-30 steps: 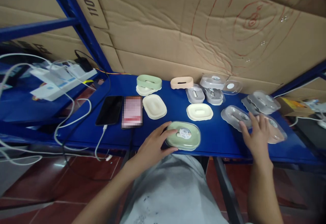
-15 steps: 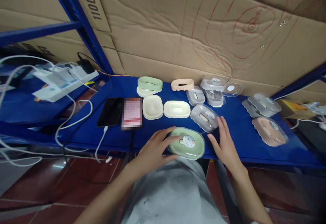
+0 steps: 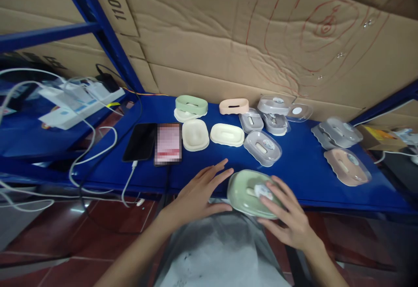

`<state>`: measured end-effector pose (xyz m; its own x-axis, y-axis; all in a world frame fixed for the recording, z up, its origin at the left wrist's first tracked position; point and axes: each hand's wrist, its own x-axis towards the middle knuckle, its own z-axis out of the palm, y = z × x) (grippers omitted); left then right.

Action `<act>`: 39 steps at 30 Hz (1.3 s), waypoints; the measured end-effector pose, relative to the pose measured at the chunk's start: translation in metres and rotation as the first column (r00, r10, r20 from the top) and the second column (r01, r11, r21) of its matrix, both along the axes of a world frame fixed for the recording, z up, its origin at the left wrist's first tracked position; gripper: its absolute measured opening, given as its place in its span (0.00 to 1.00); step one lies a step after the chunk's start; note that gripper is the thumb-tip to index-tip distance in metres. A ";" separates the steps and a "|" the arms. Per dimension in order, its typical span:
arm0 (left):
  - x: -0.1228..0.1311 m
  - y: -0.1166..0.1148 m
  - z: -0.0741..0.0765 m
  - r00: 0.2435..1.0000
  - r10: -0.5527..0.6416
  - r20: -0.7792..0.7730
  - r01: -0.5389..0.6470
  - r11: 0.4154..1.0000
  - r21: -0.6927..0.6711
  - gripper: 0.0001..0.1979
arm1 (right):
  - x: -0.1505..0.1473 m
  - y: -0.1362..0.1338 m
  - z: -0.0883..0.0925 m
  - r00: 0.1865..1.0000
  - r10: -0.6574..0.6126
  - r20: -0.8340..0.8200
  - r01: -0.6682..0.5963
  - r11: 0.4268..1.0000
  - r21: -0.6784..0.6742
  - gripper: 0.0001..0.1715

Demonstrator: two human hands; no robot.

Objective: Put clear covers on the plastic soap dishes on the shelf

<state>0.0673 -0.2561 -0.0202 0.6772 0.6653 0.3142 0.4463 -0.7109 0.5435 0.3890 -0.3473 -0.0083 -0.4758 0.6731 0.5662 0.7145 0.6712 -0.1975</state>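
Observation:
A green soap box (image 3: 242, 193) with a clear lid and a round white label is at the table's front edge, tilted. My right hand (image 3: 291, 218) grips it from the right, fingers over the lid and thumb under the near edge. Just left of the box, my left hand (image 3: 200, 191) is open, its fingers spread and apart from it. Beyond the hands lie a grey lidded soap box (image 3: 271, 154), a cream oval tray (image 3: 227, 135) and a rounder cream tray (image 3: 195, 135).
Behind stand a green shell (image 3: 191, 105), a peach shell (image 3: 234, 106) and several grey boxes. A lidded peach box (image 3: 346, 169) lies right. Two phones are on the left, one black (image 3: 139, 143) with a white cable. A power strip (image 3: 78, 110) is farther left.
The green soap box has moved right and toward me, and is now tilted. My right hand has taken hold of it. My left hand has let go.

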 end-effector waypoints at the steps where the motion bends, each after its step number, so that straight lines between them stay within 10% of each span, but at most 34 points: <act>1: 0.000 0.000 0.001 1.000 0.002 -0.001 -0.002 1.000 0.000 0.46 | 0.012 -0.003 0.005 0.997 -0.067 -0.040 0.069 0.996 0.050 0.50; 6: 0.004 -0.001 0.000 0.998 0.036 -0.046 -0.034 0.998 0.049 0.39 | 0.091 0.026 0.024 0.772 -0.610 -0.182 0.635 0.758 0.153 0.42; 14: 0.008 0.000 -0.009 0.996 0.028 -0.080 -0.013 0.984 0.178 0.24 | 0.179 0.133 -0.004 0.681 -0.731 0.027 0.722 0.678 0.138 0.42; 19: 0.006 -0.002 -0.003 0.997 0.056 -0.057 -0.043 0.976 0.215 0.17 | 0.146 0.126 0.006 0.715 -0.699 -0.003 0.687 0.702 0.187 0.33; 24: 0.005 0.008 0.008 0.939 0.315 -0.136 -0.261 0.914 0.311 0.24 | 0.052 0.103 0.020 0.949 -0.287 0.129 0.271 0.954 0.125 0.28; 28: 0.006 0.026 0.005 0.846 0.499 -0.191 -0.409 0.834 0.369 0.34 | -0.005 0.107 0.018 0.921 -0.058 0.385 0.028 0.996 0.085 0.29; 39: -0.006 0.029 0.000 0.888 0.446 -0.113 -0.401 0.871 0.285 0.20 | -0.004 0.128 0.026 0.857 -0.269 0.439 0.198 0.959 0.201 0.20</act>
<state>0.0610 -0.2267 -0.0204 0.4052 0.8160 0.4122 0.8038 -0.5328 0.2646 0.3851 -0.2197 0.0178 -0.5441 0.7251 0.4221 0.8390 0.4688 0.2763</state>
